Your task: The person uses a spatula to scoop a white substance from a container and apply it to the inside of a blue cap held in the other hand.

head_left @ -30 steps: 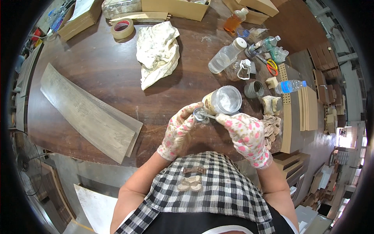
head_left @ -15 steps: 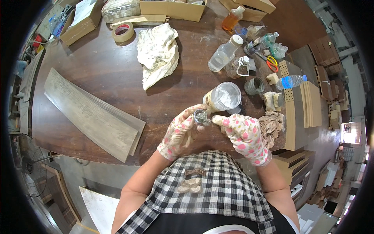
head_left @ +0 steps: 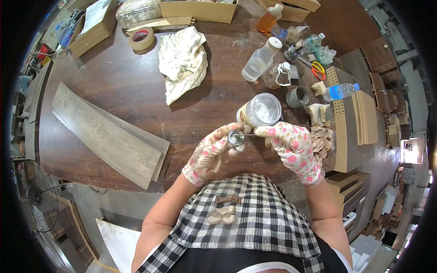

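Item: small round clear-glass vial with a shiny rim, centre of the frame, just below the larger jar.
Handling: I judge it light, rigid and breakable; smooth glass, likely slippery against knit gloves. Best taken around the side wall, mouth up, not by the rim.
Hold: my left hand, in a white glove with pink flower print, is curled closed around the vial, fingertips on its wall, opening facing up at me.

Item: thin pale stick-like tool, running from the vial's mouth toward the right. Too small to tell its material. Judged light and stiff.
Hold: my right hand, same kind of glove, is pinched closed on it, thumb and forefinger at the tool's right end; its tip lies at or just over the vial's opening, and I cannot tell whether it touches.

Nearby: clear plastic jar with a tan label band and white contents, open, standing on the dark brown wooden table, just above both hands.
Also present: heap of small tan wood pieces right of my right hand; grey weathered plank at left; crumpled white cloth upper centre.
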A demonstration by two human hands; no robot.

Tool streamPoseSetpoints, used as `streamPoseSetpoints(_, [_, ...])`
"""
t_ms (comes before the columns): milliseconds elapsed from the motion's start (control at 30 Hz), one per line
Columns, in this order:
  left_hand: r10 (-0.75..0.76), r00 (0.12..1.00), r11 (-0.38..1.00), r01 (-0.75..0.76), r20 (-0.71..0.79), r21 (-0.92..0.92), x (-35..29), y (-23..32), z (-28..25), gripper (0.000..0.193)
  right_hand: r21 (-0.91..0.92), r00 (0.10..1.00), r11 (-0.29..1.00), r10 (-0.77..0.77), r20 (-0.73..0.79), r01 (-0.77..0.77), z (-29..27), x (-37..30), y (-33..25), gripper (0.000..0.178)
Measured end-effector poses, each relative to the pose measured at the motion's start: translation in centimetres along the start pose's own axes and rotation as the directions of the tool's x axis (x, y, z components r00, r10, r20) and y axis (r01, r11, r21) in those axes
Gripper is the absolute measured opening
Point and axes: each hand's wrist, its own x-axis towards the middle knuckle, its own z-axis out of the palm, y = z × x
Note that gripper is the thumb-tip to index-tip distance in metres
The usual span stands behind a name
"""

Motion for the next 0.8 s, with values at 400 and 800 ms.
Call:
streamPoseSetpoints(400, [-0.001,0.998,0.994,0.008,-0.062,0.108,0.2,0.6,0.3,0.045,0.008,0.999,1.000,-0.019,0.026,0.019,-0.5,0.5,0.5,0.031])
streamPoseSetpoints(800, [0.058,0.988,0.977,-0.027,-0.144,0.210,0.7,0.4,0.0,0.042,-0.180,0.991,0.976,-0.132,-0.024,0.126,0.7,0.3,1.0,0.040])
